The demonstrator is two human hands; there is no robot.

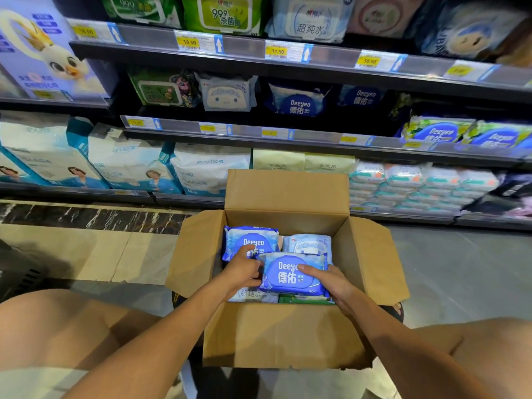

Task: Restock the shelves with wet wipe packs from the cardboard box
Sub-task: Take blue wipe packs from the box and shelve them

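Observation:
An open cardboard box (288, 335) stands on the floor in front of me, its flaps spread. Inside lie a blue Deeyeo wet wipe pack (247, 241) at the left, a pale blue pack (309, 243) at the right, and other packs below. Both hands hold a second blue Deeyeo pack (290, 276) over the box. My left hand (244, 270) grips its left end. My right hand (331, 280) grips its right end, thumb on top. Matching Deeyeo packs (299, 100) sit on the middle shelf.
Shelves fill the view ahead: wipe packs on the upper and middle shelves (288, 133), large white bags (126, 165) and stacked packs (417, 185) on the bottom shelf. My bare knees frame the box at left and right. A dark marble strip (86, 218) runs along the floor.

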